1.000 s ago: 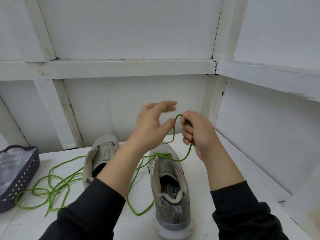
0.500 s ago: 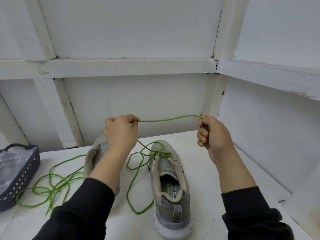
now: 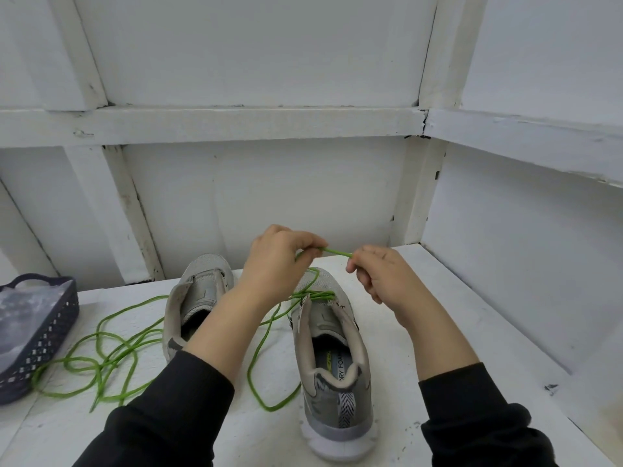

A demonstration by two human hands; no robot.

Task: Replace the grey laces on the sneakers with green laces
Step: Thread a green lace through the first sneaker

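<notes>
- Two hands are up over the shoes, close together, with a short bit of green lace (image 3: 338,252) pulled straight between them.
- Fingers of the left hand (image 3: 273,261) are curled, and they pinch one end of that bit.
- Fingers of the right hand (image 3: 381,281) are curled too, and they pinch the other end.
- Under the hands, the right shoe (image 3: 333,358) stands on the white table (image 3: 455,332), with its heel toward the person.
- From the hands, the lace drops to this shoe and goes across its front holes. A long loop of it lies on the table beside the shoe.
- Just beside it stands the left shoe (image 3: 199,298), partly hidden by the left arm.
- More green lace lies in a loose pile (image 3: 101,364) left of the shoes, next to a dark basket (image 3: 50,335).
</notes>
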